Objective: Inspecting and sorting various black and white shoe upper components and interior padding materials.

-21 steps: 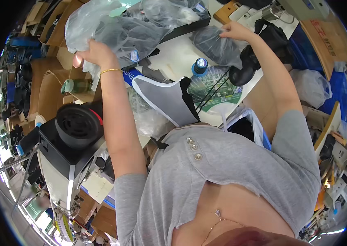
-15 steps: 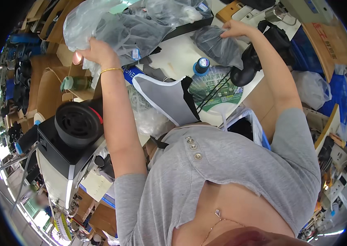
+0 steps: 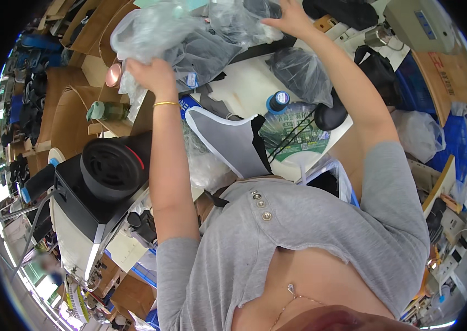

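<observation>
At the far left of the table, my left hand [image 3: 155,77] is closed on the edge of a clear plastic bag [image 3: 148,38], which is smeared by motion. Beside it lies a bag with dark contents [image 3: 203,55]. My right hand [image 3: 291,21] is at the far edge with thumb and fingers apart, by another clear bag [image 3: 233,22]; whether it touches this bag is hard to tell. A separate bag of dark material [image 3: 302,74] rests on the table nearer me. Close to my body lies a grey cut piece with white edging [image 3: 228,135].
A thread spool with a blue base [image 3: 278,102] stands by a green printed sheet [image 3: 297,129]. On the left are a black machine with a round vent [image 3: 111,168], a green bottle [image 3: 106,111] and cardboard boxes [image 3: 59,113]. A grey machine head [image 3: 418,25] stands far right.
My right hand has let go of the bag of dark material and moved up and left to the far bags. My left hand has shifted slightly right with the clear bag.
</observation>
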Motion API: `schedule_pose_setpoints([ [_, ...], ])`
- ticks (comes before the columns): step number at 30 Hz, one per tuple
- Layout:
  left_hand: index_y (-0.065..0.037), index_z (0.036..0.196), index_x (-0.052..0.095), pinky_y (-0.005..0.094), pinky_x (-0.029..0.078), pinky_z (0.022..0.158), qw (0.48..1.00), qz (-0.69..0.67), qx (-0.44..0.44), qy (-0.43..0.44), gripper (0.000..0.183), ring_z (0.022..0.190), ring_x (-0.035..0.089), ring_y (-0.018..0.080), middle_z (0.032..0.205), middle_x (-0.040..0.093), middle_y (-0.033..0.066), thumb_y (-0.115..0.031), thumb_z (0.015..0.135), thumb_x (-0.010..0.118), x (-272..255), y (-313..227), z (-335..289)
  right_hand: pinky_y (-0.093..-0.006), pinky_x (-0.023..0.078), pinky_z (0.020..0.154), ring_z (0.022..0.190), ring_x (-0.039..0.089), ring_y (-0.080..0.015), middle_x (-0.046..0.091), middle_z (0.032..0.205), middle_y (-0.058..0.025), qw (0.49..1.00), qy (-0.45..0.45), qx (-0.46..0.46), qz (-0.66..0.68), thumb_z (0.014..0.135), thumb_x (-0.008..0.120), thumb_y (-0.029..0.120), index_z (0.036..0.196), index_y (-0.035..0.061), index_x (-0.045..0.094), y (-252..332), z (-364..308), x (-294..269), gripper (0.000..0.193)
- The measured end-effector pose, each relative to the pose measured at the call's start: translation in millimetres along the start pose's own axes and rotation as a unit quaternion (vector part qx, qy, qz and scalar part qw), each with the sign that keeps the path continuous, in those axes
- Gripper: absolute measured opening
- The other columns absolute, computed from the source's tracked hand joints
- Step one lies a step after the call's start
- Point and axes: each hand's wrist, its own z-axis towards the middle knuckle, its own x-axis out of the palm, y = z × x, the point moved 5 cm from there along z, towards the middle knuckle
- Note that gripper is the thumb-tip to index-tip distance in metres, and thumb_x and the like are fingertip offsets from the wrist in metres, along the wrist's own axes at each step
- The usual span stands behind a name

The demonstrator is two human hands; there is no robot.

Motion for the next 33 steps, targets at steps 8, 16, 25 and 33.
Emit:
schedule_pose_setpoints([
  [8,0.005,0.128,0.047,0.0583,0.034,0.100,0.888,0.270,0.192,0.319,0.088,0.132,0.030,0.0436,0.140,0.034,0.0280,-0.040,0.062,0.082,32.4,-53.1,-66.4,-0.0366,0.052,0.076,0.086,0.067,-0.0266,0.069,0.094,-0.0142,0.936,0.027,0.222,0.273,0.078,0.066,0.015,0.104,-0.0033,0.065,-67.5,26.8,17.4,0.032],
  [16,-0.004,0.117,0.053,0.0509,0.046,0.089,0.819,0.358,0.164,0.417,0.070,0.118,0.042,0.0412,0.129,0.043,0.0178,-0.025,0.058,0.085,42.0,-38.2,-64.1,-0.0276,0.048,0.065,0.076,0.063,-0.0132,0.068,0.090,-0.0053,0.720,0.048,0.246,0.647,0.086,0.061,0.018,0.099,0.0003,0.067,-136.0,32.2,10.6,0.023],
  [25,-0.004,0.097,0.057,0.0457,0.048,0.079,0.839,0.319,0.196,0.395,0.028,0.095,0.056,0.0377,0.100,0.057,0.0158,-0.005,0.070,0.061,37.1,-53.5,-37.6,-0.0294,0.049,0.073,0.085,0.063,-0.0152,0.067,0.098,-0.0059,0.708,0.070,0.221,0.667,0.088,0.060,0.025,0.105,0.0027,0.065,-106.0,-6.5,-20.7,0.029],
  [33,-0.001,0.087,0.053,0.0483,0.046,0.073,0.918,0.271,0.240,0.163,0.022,0.087,0.056,0.0392,0.092,0.056,0.0162,-0.004,0.066,0.061,21.3,-114.9,12.8,-0.0310,0.049,0.080,0.093,0.063,-0.0169,0.066,0.105,-0.0064,0.691,0.099,0.208,0.685,0.089,0.059,0.030,0.111,0.0048,0.063,-118.8,-17.3,-32.2,0.034],
])
